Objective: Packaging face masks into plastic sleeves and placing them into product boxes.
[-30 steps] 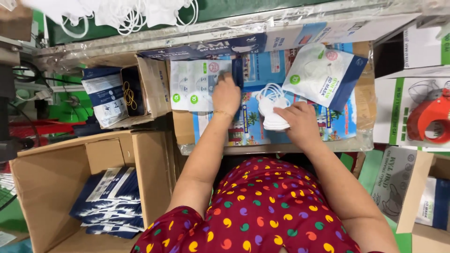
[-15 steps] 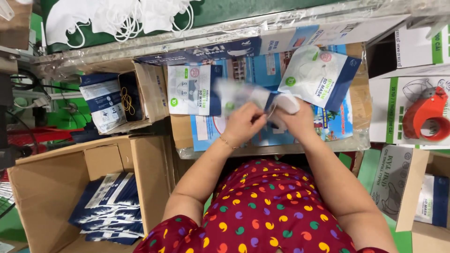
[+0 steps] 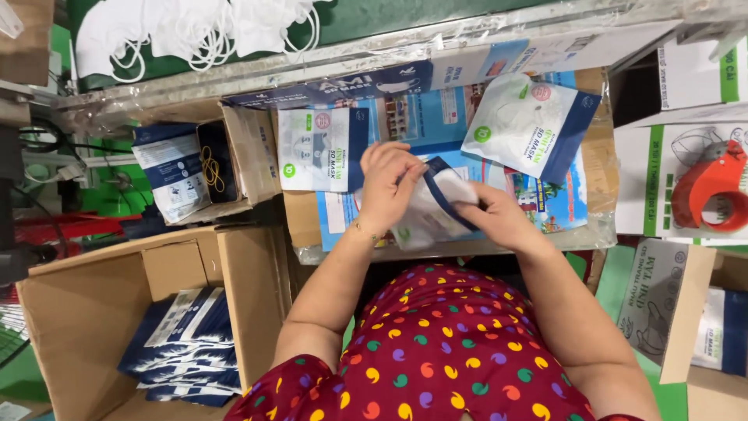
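White mask (image 3: 460, 191) sits partway in a blue-edged pouch (image 3: 425, 214), gripped by both left hand (image 3: 387, 187) and right hand (image 3: 499, 218) at the counter's (image 3: 312, 253) near edge. Packed pouches (image 3: 187, 343) already fill the carton (image 3: 86, 312); loose masks (image 3: 187, 31) remain.

Left hand (image 3: 387, 189) and right hand (image 3: 499, 220) meet, fingers curled, forearms converging.

Left hand (image 3: 387, 187), right hand (image 3: 499, 218), gripping mask pouch (image 3: 433, 204)

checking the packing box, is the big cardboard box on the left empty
No, the cardboard box holds a pile of blue and white packets at its bottom.
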